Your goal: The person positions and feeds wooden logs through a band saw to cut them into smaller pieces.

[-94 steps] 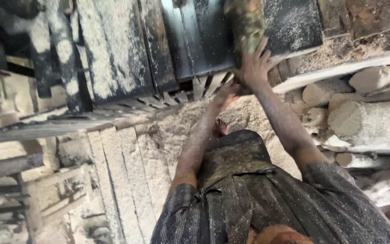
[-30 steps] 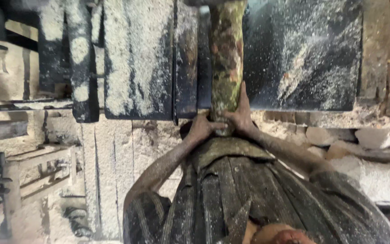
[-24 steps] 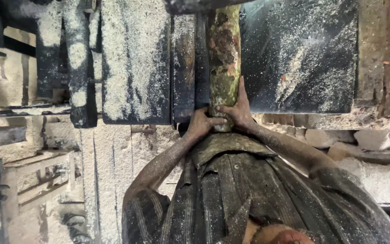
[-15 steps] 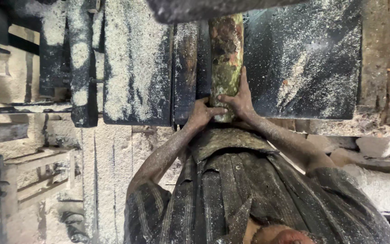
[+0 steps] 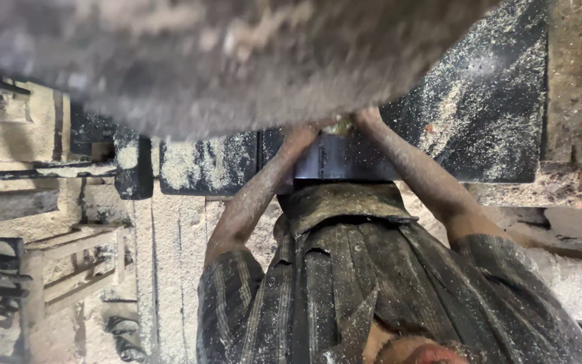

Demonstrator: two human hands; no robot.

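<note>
Both my arms reach forward over a black machine table (image 5: 486,121) dusted with sawdust. My left hand (image 5: 302,137) and my right hand (image 5: 366,118) press together on the near end of a mossy, bark-covered log (image 5: 338,126). Only a small greenish bit of the log shows between them. A large blurred grey mass (image 5: 237,61) close to the camera covers the top of the view and hides the fingers and the remainder of the log. My sleeves and striped shirt (image 5: 372,290) are covered in sawdust.
A low wooden frame (image 5: 69,263) stands at the left on the sawdust-covered floor (image 5: 170,269). Pale wood offcuts (image 5: 574,222) lie at the right, beside the table. Dark beams (image 5: 8,202) run along the left edge.
My hands have pushed the log forward along the table, away from me. The view has dropped, and a blurred grey mass now hides most of the log.
</note>
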